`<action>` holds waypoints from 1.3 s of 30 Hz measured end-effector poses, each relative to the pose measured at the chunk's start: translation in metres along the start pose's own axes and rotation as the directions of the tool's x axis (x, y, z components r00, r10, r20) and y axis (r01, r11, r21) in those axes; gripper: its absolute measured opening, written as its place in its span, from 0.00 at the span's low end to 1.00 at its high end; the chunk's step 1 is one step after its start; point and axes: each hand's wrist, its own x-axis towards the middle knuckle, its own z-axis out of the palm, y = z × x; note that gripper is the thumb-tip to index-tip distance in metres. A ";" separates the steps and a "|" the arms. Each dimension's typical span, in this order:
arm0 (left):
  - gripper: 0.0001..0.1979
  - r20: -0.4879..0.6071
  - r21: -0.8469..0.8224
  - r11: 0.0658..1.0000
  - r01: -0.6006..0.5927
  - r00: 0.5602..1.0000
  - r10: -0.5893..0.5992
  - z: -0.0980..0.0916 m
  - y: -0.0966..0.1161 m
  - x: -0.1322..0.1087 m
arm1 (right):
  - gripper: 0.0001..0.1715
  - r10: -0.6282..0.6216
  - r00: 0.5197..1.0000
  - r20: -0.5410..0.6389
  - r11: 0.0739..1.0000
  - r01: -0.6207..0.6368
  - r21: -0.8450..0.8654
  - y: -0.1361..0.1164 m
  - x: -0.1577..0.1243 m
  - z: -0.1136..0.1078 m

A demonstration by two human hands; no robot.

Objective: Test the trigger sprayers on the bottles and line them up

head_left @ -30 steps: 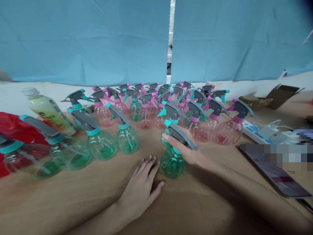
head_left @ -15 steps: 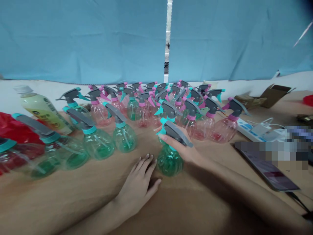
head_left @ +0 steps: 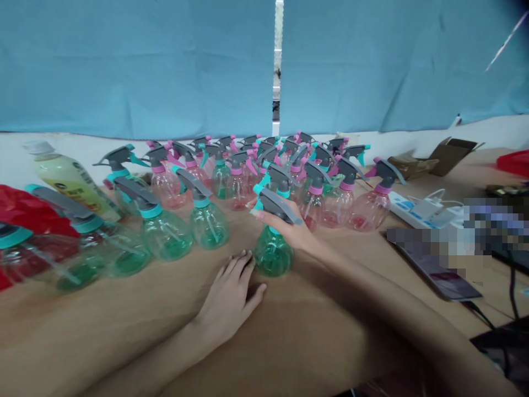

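Observation:
A round green spray bottle (head_left: 273, 258) with a grey and teal trigger head stands upright on the tabletop. My right hand (head_left: 292, 225) is closed around its neck and trigger head, the fingers near the teal trigger at the front. Part of the grip is hidden behind the head. Palm down on the wood, my left hand (head_left: 229, 295) lies with its fingers stretched out. Its fingertips reach close to the bottle's left side; whether they touch it, I cannot tell. Nothing is in that hand.
Many pink spray bottles (head_left: 370, 209) and green spray bottles (head_left: 209, 227) crowd the back and left. A yellowish labelled bottle (head_left: 74, 179) and red plastic (head_left: 33, 212) are far left. At right are a phone (head_left: 438, 267), power strip (head_left: 407, 208) and cardboard box (head_left: 454, 155).
The view has swung slightly, so most things sit a little further left and higher. My right hand keeps its grip on the spray bottle, and my left hand stays flat beside it.

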 end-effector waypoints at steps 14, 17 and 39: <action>0.22 0.002 0.020 0.999 0.028 1.000 -0.028 -0.001 0.002 -0.001 | 0.13 -0.003 1.000 0.000 1.000 0.003 0.006 0.002 0.000 0.003; 0.21 0.000 0.029 0.999 0.025 1.000 -0.025 -0.002 0.003 -0.001 | 0.13 -0.001 1.000 0.020 1.000 0.001 0.019 0.001 0.000 0.002; 0.13 -0.077 0.073 0.993 0.092 0.993 -0.086 -0.007 -0.012 -0.002 | 0.18 0.014 1.000 0.005 0.994 -0.013 -0.113 -0.006 0.005 0.006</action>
